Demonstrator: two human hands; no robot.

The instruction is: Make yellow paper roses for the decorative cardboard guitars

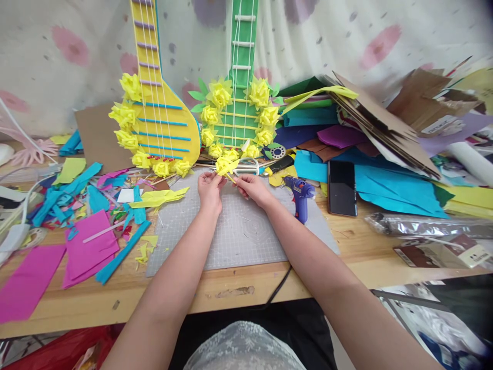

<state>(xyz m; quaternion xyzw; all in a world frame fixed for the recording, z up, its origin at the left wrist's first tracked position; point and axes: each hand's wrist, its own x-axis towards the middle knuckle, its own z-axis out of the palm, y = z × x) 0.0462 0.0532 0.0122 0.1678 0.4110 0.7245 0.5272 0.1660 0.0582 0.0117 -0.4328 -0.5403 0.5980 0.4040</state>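
Observation:
Both my hands are over the far half of a grey cutting mat [246, 241]. My left hand [210, 189] pinches a yellow crepe paper flower [226, 165] at its base. My right hand [252, 189] is closed on a thin yellow strip that runs down from the flower; its fingertips partly hide the strip. Just beyond the hands, scissors [248, 165] with pale handles lie on the mat's far edge. A blue glue gun [300, 195] stands right of my right hand. Behind are a green paper guitar [241, 103] and a yellow one [162, 128], both trimmed with yellow flowers.
Pink paper sheets [92, 246], blue strips and scraps cover the left of the wooden table [239, 293]. A phone [342, 188] lies on blue paper [396, 190] at the right. Cardboard [385, 123] is piled behind it. A black cable [280, 285] hangs over the front edge.

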